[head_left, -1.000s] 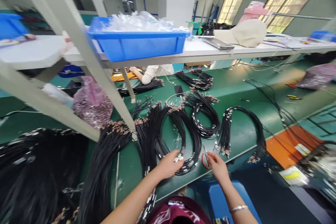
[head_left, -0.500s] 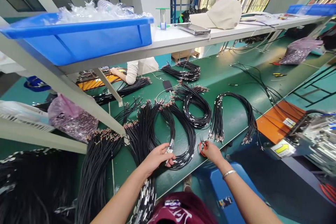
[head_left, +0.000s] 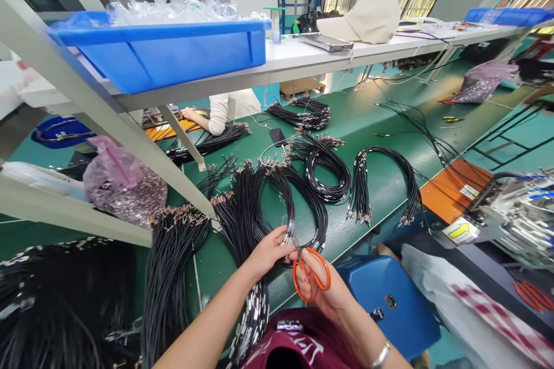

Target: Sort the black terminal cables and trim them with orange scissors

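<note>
My left hand (head_left: pixel 270 252) grips a bundle of black cables (head_left: pixel 309 210) near their metal-tipped ends, which lie in a loop on the green workbench (head_left: pixel 381 127). My right hand (head_left: pixel 324 288) holds orange-handled scissors (head_left: pixel 311 274) by the loops. Their steel blades reach up to the cable ends in my left hand, and the fingers of both hands nearly meet there. The cable ends are partly hidden by my fingers, so I cannot tell whether the blades touch them.
Several more black cable bundles lie across the bench, with a large heap (head_left: pixel 64 300) at lower left. A shelf overhead carries a blue tray (head_left: pixel 160 55) of clear plastic. A co-worker's white sleeve (head_left: pixel 220 112) is beyond it. A blue stool (head_left: pixel 389 305) stands below the bench edge.
My right hand has lifted the orange-handled scissors off the bench edge and brought them up to the cables in my left hand. The view has tilted slightly.
</note>
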Demonstrator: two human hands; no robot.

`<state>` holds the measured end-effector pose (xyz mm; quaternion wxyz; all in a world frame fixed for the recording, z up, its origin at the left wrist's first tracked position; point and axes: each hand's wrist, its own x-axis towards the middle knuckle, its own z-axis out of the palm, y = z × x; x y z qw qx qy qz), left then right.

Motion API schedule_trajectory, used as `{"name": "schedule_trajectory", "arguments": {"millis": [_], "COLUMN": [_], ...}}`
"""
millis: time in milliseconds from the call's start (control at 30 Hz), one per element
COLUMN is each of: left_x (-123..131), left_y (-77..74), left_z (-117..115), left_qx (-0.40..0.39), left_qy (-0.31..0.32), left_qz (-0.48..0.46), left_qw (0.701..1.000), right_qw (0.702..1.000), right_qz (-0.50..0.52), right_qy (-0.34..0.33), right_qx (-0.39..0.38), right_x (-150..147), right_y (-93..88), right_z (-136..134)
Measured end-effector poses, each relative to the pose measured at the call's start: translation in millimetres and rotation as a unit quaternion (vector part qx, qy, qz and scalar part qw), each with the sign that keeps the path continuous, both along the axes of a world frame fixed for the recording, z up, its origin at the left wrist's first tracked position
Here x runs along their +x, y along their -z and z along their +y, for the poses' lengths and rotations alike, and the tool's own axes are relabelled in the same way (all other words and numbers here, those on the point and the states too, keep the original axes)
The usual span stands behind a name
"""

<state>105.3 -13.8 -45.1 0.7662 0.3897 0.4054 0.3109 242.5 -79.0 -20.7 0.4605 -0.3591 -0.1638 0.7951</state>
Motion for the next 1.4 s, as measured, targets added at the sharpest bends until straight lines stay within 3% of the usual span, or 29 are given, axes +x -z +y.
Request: {"name": "schedule_trajectory", "arguments": {"millis": [333,600,800,1033,1400], "left_x": [1,4,7,10,8], "left_y": [11.8,29.5,27.9,24.3,28.5], "left_z": [-4,-5,-6,-7,-10], "left_qx": [0.015,0.039,0.055,0.064,0.082], "left_qy": [-0.01,-0.049,-0.053,-0.05,-0.031], "left_qz": [0.024,0.062,0.08,0.099,0.096], "left_qw": [1.0,0.996,0.994,0.992,0.991], "right_qw": [0.999,0.992,0.987,0.978,0.991], "right_qz": [-0.032,-0.088,-0.118,-0.17,-0.063], "right_qy": [0.026,0.094,0.108,0.115,0.111], "right_qx": [-0.031,-0.016,0.004,0.032,-0.032], "right_x": [-5,-19,-23,-23,-15], "right_y": [8.4,8.6,6.8,20.1,8.2], "right_z": [-3,-1,4,5,7]}}
